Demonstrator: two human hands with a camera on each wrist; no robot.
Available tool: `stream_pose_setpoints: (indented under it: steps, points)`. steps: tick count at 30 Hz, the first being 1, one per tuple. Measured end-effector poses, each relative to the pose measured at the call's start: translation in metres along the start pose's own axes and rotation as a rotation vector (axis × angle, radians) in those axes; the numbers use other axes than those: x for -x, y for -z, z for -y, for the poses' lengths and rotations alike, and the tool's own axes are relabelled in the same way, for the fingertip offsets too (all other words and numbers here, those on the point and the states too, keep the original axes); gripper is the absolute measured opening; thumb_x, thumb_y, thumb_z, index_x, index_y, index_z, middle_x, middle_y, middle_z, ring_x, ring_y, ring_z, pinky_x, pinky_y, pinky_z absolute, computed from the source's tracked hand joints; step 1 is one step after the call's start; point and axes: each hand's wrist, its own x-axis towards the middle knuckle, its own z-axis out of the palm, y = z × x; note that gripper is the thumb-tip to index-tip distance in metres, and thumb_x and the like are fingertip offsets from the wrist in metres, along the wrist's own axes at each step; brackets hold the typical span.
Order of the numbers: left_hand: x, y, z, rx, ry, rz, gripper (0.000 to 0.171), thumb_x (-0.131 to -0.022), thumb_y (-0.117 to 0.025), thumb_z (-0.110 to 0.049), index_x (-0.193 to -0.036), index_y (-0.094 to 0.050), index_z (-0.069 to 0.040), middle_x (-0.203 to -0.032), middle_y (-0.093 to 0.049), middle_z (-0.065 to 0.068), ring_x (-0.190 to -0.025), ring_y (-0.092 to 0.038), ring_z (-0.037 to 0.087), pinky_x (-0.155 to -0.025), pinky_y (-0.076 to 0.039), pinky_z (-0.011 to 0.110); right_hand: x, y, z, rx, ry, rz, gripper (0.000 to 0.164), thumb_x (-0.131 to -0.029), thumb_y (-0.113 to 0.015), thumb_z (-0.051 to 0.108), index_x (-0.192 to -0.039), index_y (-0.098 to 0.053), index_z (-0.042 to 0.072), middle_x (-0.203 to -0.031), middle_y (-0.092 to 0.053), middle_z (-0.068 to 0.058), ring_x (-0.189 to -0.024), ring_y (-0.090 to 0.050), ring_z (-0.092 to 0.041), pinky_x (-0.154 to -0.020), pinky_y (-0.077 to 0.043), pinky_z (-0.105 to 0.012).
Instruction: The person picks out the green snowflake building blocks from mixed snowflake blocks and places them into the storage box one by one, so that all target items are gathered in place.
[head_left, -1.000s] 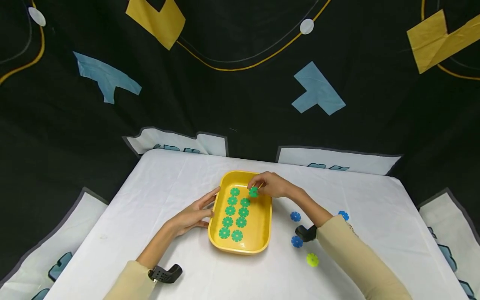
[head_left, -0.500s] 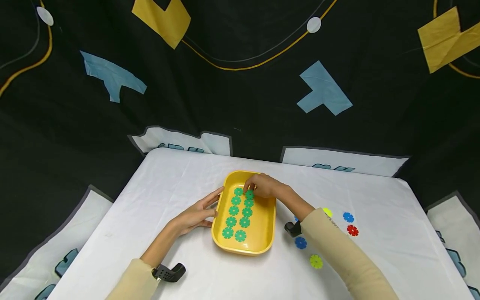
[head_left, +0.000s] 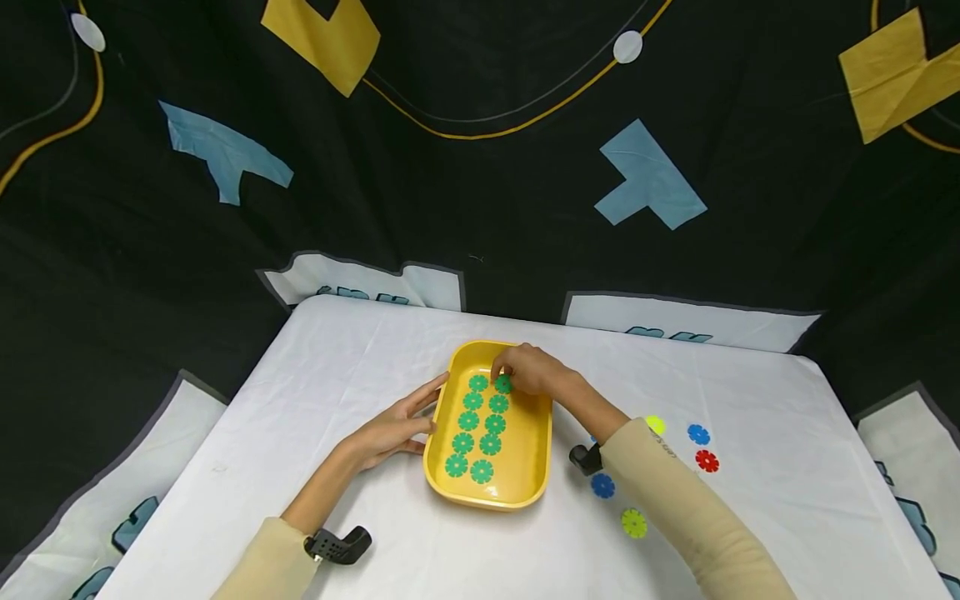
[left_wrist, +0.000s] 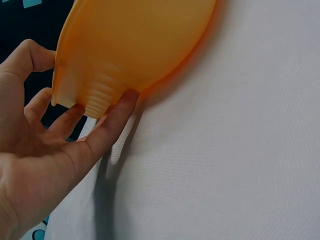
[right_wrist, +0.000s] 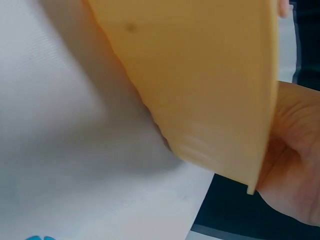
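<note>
A yellow plastic tray point(head_left: 531, 479) lies on the white table with green interlocking discs point(head_left: 490, 444) in two columns inside it. My left hand point(head_left: 386, 429) rests against the tray's left side, fingers spread along the outer wall and touching the rim. In the left wrist view, the fingertips point(left_wrist: 131, 95) press the tray's outside wall. At the tray's far right corner, my right hand point(head_left: 528, 371) reaches over the rim, its fingers bent down. They pinch the top green disc point(head_left: 503, 383) of the right column. Its fingertips are hidden in the right wrist view by the tray wall.
Right of the tray lie loose discs: blue point(head_left: 603, 485), yellow-green point(head_left: 633, 523), yellow point(head_left: 655, 425), another blue disc point(head_left: 698, 434) and a red disc point(head_left: 707, 461). The right sleeve point(head_left: 675, 492) passes over this area. A dark curtain point(head_left: 487, 225) hangs behind the table.
My right hand has brought the green disc down into the tray, to the top of the right column, then shifted it slightly away from me. The left hand keeps its place at the tray.
</note>
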Motion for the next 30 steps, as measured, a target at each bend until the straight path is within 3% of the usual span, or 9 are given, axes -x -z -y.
stream_pose_setpoints:
  steps: [8,14,19,24,30]
  points:
    - [0.001,-0.001,0.001,0.006,0.002,-0.001,0.084,-0.089,-0.058,-0.005,-0.16,-0.022,-0.032,-0.165,-0.012,0.016,-0.12,-0.056,0.035,-0.084,-0.056,0.047,0.0,-0.008,0.001,0.075,0.029,-0.039,0.037,-0.093,-0.057,-0.008,-0.109,-0.077,0.017,-0.112,-0.071,-0.001,-0.099,-0.062,-0.018,-0.095,-0.05,-0.035]
    - [-0.001,0.0,0.0,0.005,0.0,0.002,0.085,-0.089,-0.058,-0.005,-0.16,-0.022,-0.032,-0.165,-0.012,0.016,-0.119,-0.056,0.035,-0.084,-0.056,0.047,0.007,-0.001,0.002,0.011,0.049,-0.063,0.026,-0.092,-0.066,-0.001,-0.112,-0.075,0.013,-0.116,-0.069,0.0,-0.103,-0.06,-0.019,-0.097,-0.049,-0.035]
    - [-0.002,0.001,0.001,0.003,-0.002,0.006,0.085,-0.088,-0.058,-0.005,-0.16,-0.022,-0.032,-0.165,-0.012,0.015,-0.12,-0.056,0.035,-0.085,-0.056,0.047,0.017,0.007,0.001,-0.054,0.096,-0.087,0.023,-0.09,-0.071,0.004,-0.112,-0.075,0.009,-0.113,-0.07,-0.002,-0.097,-0.059,-0.021,-0.092,-0.05,-0.034]
    - [-0.003,0.002,0.001,-0.006,-0.002,0.0,0.085,-0.088,-0.058,-0.005,-0.16,-0.022,-0.032,-0.165,-0.011,0.016,-0.119,-0.056,0.035,-0.084,-0.056,0.047,0.035,0.017,-0.002,-0.086,0.097,-0.124,0.021,-0.09,-0.073,0.01,-0.111,-0.075,0.009,-0.109,-0.07,-0.002,-0.086,-0.059,-0.017,-0.079,-0.053,-0.026]
    - [0.001,0.002,-0.002,-0.047,-0.015,-0.016,0.085,-0.087,-0.059,-0.005,-0.16,-0.023,-0.032,-0.165,-0.014,0.012,-0.125,-0.053,0.035,-0.087,-0.056,0.044,0.077,0.028,-0.014,-0.173,0.06,-0.194,0.025,-0.093,-0.071,0.014,-0.116,-0.072,0.005,-0.113,-0.069,-0.005,-0.093,-0.064,-0.02,-0.079,-0.057,-0.028]
